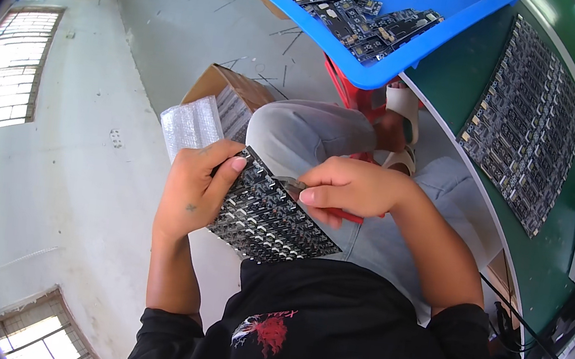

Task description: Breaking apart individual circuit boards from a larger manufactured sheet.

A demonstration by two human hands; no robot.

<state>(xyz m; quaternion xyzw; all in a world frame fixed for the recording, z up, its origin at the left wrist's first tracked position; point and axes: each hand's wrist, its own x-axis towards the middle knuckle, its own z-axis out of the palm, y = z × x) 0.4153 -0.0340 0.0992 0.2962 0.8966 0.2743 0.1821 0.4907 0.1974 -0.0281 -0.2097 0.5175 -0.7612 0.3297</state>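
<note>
My left hand grips a black circuit board panel by its upper left corner, thumb on the face. The panel hangs tilted over my lap, its face crowded with rows of small parts. In my right hand is a pair of pliers or cutters with red handles, partly hidden by my fingers. Its metal jaws meet the panel's upper edge; whether they bite on it I cannot tell.
At the top, a blue tray holds several separated circuit boards. Another large panel lies on the green tabletop at right. Beside my knee stands a cardboard box with bubble wrap. Dark strips litter the floor.
</note>
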